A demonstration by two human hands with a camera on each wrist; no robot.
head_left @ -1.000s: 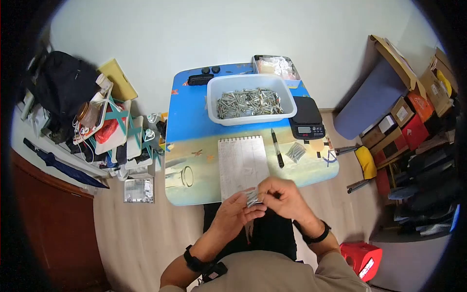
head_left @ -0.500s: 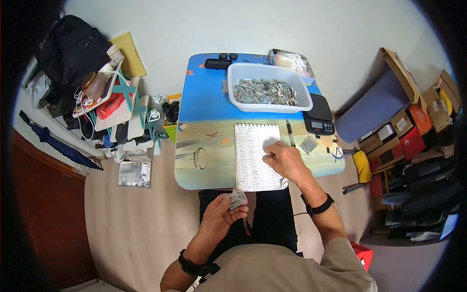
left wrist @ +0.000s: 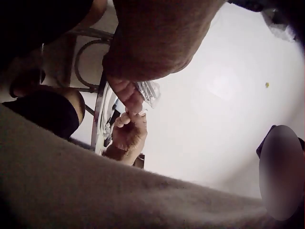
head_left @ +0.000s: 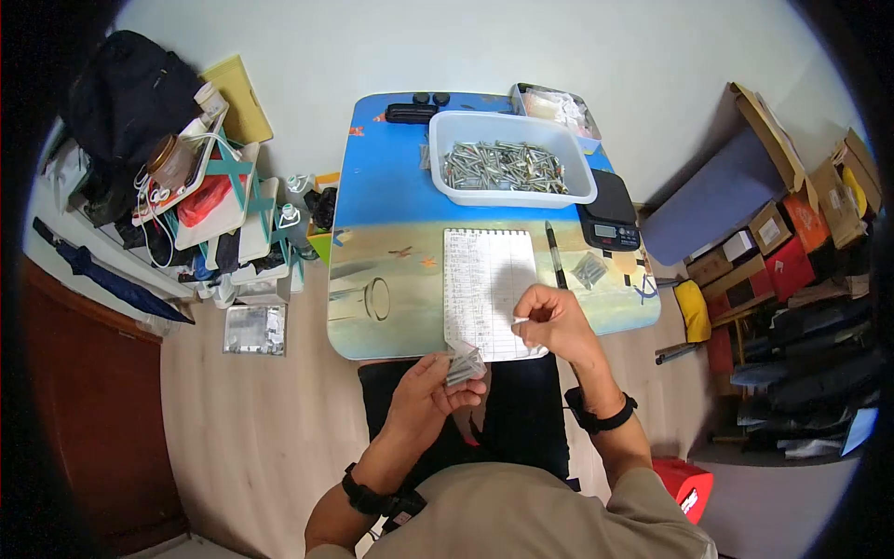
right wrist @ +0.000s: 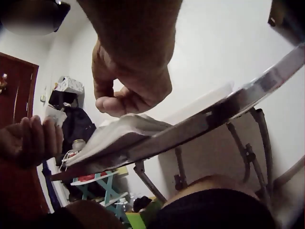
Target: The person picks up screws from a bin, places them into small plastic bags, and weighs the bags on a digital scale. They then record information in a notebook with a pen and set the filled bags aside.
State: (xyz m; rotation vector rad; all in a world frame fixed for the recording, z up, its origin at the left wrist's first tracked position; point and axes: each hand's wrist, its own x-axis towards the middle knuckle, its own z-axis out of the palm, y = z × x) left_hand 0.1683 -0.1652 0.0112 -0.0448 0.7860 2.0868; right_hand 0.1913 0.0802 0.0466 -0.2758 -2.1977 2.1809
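A clear plastic bag of metal screws (head_left: 464,364) is held in my left hand (head_left: 419,401), just off the table's front edge. The bag shows as a shiny bundle (left wrist: 149,92) in the left wrist view. Over the lower right part of the lined notebook (head_left: 480,279) is my right hand (head_left: 562,328), thumb and forefinger pinching a small white piece (head_left: 519,321). In the right wrist view the right hand (right wrist: 131,86) has curled fingers above the notebook pages (right wrist: 114,136); the left hand (right wrist: 33,140) is at the far left.
A translucent tub (head_left: 512,197) of loose screws stands at the back. Right of it lie a black digital scale (head_left: 607,210), a pen (head_left: 556,253) and another small bag of screws (head_left: 589,270). A black case (head_left: 411,114) and a box of plastic bags (head_left: 557,104) are behind.
My hands were together at the bag; the right one has parted from it and moved over the notebook. The left hand dropped back with the bag, then rose slightly. The camera view shifted.
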